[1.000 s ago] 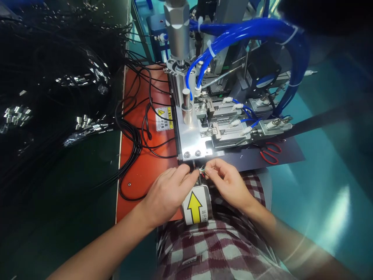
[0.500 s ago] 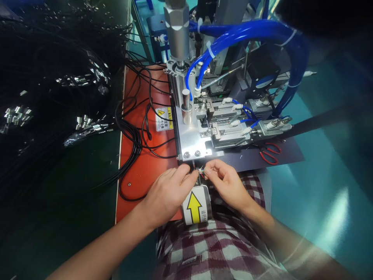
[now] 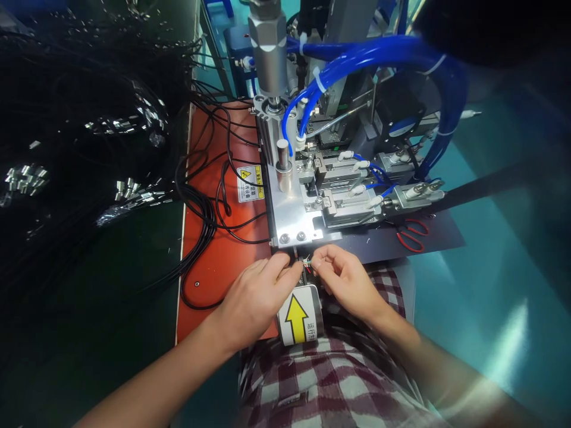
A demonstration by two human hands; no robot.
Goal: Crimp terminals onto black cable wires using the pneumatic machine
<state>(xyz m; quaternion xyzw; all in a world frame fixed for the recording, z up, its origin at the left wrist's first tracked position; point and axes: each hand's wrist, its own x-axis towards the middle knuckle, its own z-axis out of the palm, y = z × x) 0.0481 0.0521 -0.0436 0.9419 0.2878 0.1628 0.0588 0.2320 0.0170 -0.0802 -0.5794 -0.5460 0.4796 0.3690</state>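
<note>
My left hand [image 3: 263, 291] is closed in a pinch over the front end of the machine's track, thumb and forefinger on what looks like the end of a black cable [image 3: 203, 306] running in from the left. A small bunch of thin coloured wires [image 3: 307, 263], white, red and greenish, fans out between my fingertips. Facing it from the right, my right hand [image 3: 345, 282] has thumb and forefinger pinched at the wire tips. The fingers hide most of what is gripped. Just below lies a white guard with a yellow arrow [image 3: 297, 318].
Ahead stands a metal machine [image 3: 292, 217] with pneumatic cylinders and blue air hoses [image 3: 383, 53]. Looped black cables [image 3: 200, 208] lie on the orange plate [image 3: 236, 261]. Red-handled cutters [image 3: 413, 235] rest at the right. Many dark cables with shiny metal ends [image 3: 27, 178] fill the left.
Both hands keep nearly the same pinch at the wires, with only slight finger movement. The whole view has shifted a little.
</note>
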